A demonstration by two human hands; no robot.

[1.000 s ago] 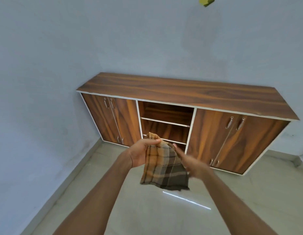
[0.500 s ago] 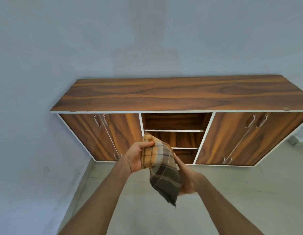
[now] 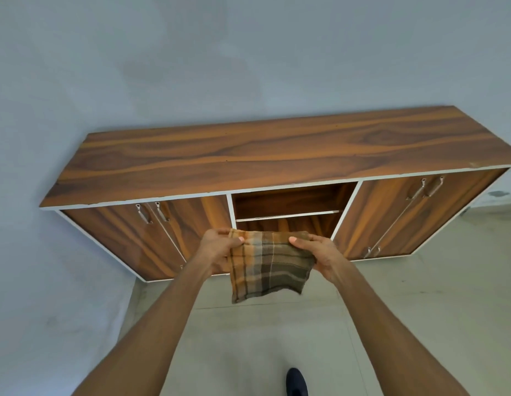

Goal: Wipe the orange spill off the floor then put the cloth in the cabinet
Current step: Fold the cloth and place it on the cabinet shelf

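Head view: cloth (image 3: 267, 267) hangs between left hand (image 3: 220, 250) and right hand (image 3: 320, 254), both pinching its top corners.

1. No text, label, brand, number or sign can be read anywhere in the head view.
2. The long wood-grain cabinet with white edging (image 3: 277, 150) bears only its grain pattern on the top and doors; no lettering stands on it.
3. The orange, grey and brown checked cloth (image 3: 270, 265) shows woven stripes only, with no tag or print.
4. The pale blue-grey plastered wall (image 3: 191, 67) carries faint blotches but no writing.
5. The pale tiled floor (image 3: 420, 281) shows only joints between tiles, no marking.
6. The dark shoe toe (image 3: 296, 382) at the bottom edge shows no logo that can be made out.
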